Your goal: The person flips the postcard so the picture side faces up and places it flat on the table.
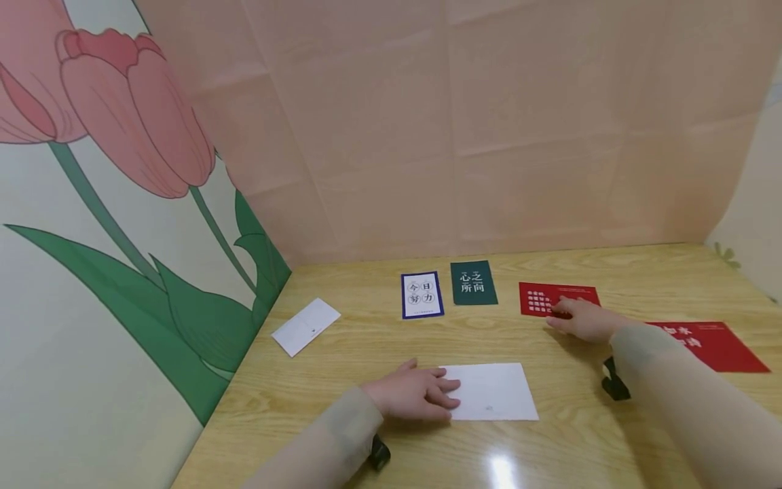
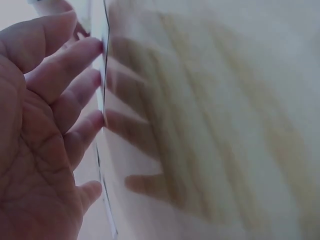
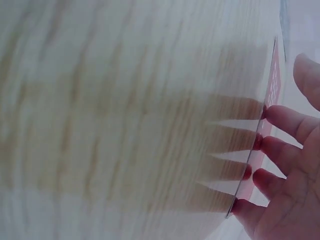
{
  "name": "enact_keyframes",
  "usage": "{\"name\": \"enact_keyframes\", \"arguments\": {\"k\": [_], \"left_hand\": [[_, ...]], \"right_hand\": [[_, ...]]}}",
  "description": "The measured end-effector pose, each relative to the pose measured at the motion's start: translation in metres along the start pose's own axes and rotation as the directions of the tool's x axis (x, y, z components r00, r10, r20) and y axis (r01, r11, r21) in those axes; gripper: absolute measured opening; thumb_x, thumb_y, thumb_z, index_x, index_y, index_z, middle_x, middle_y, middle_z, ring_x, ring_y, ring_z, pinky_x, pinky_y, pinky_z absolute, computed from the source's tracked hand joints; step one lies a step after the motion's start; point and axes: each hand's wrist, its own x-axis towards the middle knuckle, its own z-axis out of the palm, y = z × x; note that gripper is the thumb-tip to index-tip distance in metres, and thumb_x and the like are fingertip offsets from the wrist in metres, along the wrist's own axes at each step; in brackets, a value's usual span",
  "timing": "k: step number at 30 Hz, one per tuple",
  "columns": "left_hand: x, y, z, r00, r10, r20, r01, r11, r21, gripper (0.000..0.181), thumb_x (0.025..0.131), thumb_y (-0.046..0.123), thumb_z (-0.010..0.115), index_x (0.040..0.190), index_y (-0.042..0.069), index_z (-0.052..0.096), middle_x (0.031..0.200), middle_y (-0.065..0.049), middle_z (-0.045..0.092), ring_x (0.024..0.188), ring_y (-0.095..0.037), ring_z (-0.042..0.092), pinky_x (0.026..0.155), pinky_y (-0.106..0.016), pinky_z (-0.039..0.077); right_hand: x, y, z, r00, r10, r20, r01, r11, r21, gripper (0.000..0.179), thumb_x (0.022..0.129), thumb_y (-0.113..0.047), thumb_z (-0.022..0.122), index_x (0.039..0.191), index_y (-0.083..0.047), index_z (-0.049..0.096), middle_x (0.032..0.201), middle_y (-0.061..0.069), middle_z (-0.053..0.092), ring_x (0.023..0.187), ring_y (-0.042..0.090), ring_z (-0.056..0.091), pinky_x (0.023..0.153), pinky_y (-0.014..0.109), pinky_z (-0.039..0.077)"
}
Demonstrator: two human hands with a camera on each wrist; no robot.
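A blank-looking white card (image 1: 495, 392) lies flat on the wooden table, a small faint mark near its lower edge. My left hand (image 1: 418, 392) rests at its left end, fingers spread, fingertips on the card's edge; the left wrist view shows these fingertips (image 2: 95, 117) along that edge. Farther right, a red card (image 1: 577, 293) with white Chinese characters lies on the table. My right hand (image 1: 583, 320) touches its near edge with extended fingers. In the right wrist view the fingertips (image 3: 267, 142) meet the edge of the red card (image 3: 273, 82), thumb held apart.
A second white card (image 1: 305, 327) lies at the left. A blue-bordered card (image 1: 421, 295) and a dark green card (image 1: 474, 283) sit at the back middle. A larger red card (image 1: 715, 346) is partly behind my right sleeve. A pink cloth (image 1: 458, 136) hangs behind the table (image 1: 366, 339).
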Motion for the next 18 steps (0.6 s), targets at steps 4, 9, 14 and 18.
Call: {"name": "enact_keyframes", "arguments": {"k": [4, 9, 14, 18], "left_hand": [[0.004, -0.003, -0.002, 1.0, 0.003, 0.007, -0.003, 0.999, -0.049, 0.032, 0.094, 0.048, 0.056, 0.125, 0.042, 0.062, 0.141, 0.03, 0.038, 0.141, -0.001, 0.021, 0.116, -0.05, 0.005], [0.006, -0.006, -0.001, 1.0, -0.005, 0.016, 0.006, 0.995, -0.1, 0.03, 0.094, 0.044, 0.058, 0.123, 0.041, 0.063, 0.14, 0.03, 0.04, 0.14, 0.0, 0.021, 0.116, -0.047, 0.008], [0.006, -0.007, -0.002, 1.0, 0.002, 0.016, -0.001, 0.996, -0.09, 0.031, 0.094, 0.045, 0.057, 0.124, 0.041, 0.063, 0.14, 0.03, 0.04, 0.14, -0.001, 0.021, 0.116, -0.046, 0.01], [0.005, -0.006, -0.002, 1.0, 0.003, 0.017, -0.002, 0.994, -0.107, 0.031, 0.094, 0.045, 0.057, 0.124, 0.04, 0.063, 0.14, 0.03, 0.04, 0.141, -0.001, 0.021, 0.117, -0.045, 0.009]], "right_hand": [[-0.001, 0.0, 0.002, 0.998, -0.024, -0.056, 0.023, 1.0, -0.02, 0.076, 0.091, -0.057, 0.054, 0.136, 0.004, 0.047, 0.142, 0.038, 0.029, 0.132, 0.06, 0.011, 0.097, 0.077, 0.012], [-0.006, -0.014, 0.007, 0.987, -0.096, -0.128, 0.082, 0.991, -0.109, 0.064, 0.089, -0.049, 0.063, 0.127, 0.002, 0.056, 0.127, 0.029, 0.051, 0.118, 0.05, 0.04, 0.095, 0.071, 0.031], [-0.013, -0.034, 0.017, 0.978, -0.175, -0.114, 0.157, 0.976, -0.149, 0.043, 0.085, -0.04, 0.071, 0.111, -0.007, 0.064, 0.104, 0.009, 0.06, 0.095, 0.029, 0.053, 0.085, 0.054, 0.047], [-0.017, -0.048, 0.027, 0.985, -0.158, -0.075, 0.149, 0.981, -0.122, 0.039, 0.081, -0.04, 0.075, 0.107, -0.012, 0.065, 0.098, 0.0, 0.06, 0.089, 0.019, 0.054, 0.08, 0.044, 0.05]]}}
